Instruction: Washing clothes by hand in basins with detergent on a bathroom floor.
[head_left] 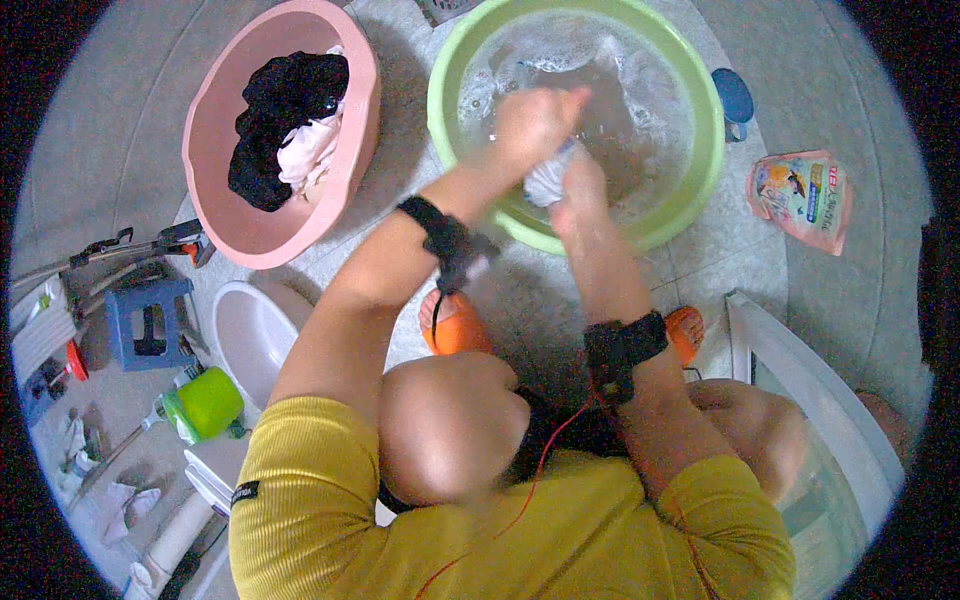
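– fingers first: what are they doing?
– on the left hand (pixel 538 127) they're curled into a fist, blurred, and seem to grip part of a white cloth (pixel 545 183). on the right hand (pixel 585 190) they look wrapped round the same cloth, though the tips are hidden.
– what lies to the left?
– a pink tub (pixel 205 150) with black clothes (pixel 270 110) and a pale pink garment (pixel 308 155) in it, well apart from the hands. i'd keep drips away from that pile.
– and the cloth?
– bunched between the hands, over the near part of the green tub (pixel 708 135), which holds sudsy water (pixel 655 140). rubbing or wringing, i can't tell which.
– how would you do it well?
– take short folds, hold firm with one hand and work the other against it, then turn the cloth so every part gets its share. keep it low and inside the rim, so drips fall back in.
– anything further right?
– a blue cup (pixel 733 97) just beside the green tub, then a pink pouch (pixel 803 200). i'd avoid splashing either.
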